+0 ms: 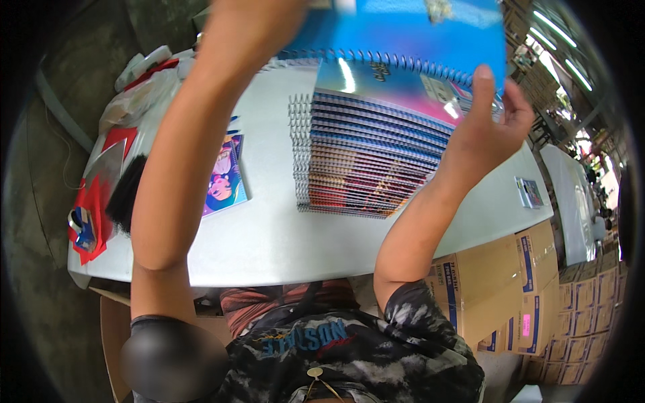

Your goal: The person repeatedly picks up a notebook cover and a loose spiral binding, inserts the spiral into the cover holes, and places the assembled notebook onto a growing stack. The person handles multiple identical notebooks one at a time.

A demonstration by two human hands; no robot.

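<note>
A tall stack of spiral-bound notebooks (376, 154) with colourful covers stands on the white table, its coils in layers at the left side. Above its far end, a blue spiral notebook (403, 33) is tilted up, coil edge toward me. My right hand (487, 121) grips this notebook at its right corner, thumb in front and fingers curled round the edge. My left hand (255, 23) reaches to the top of the view by the notebook's left end; it is blurred, and its fingers are out of sight.
The white table (269, 248) also bears a colourful notebook (227, 176), a black brush (127, 195), red sheets (101, 221), a tape dispenser (83, 228), plastic bags (138, 101) and a small packet (529, 193). Cardboard boxes (490, 289) stand at the right; another table (571, 201) lies beyond.
</note>
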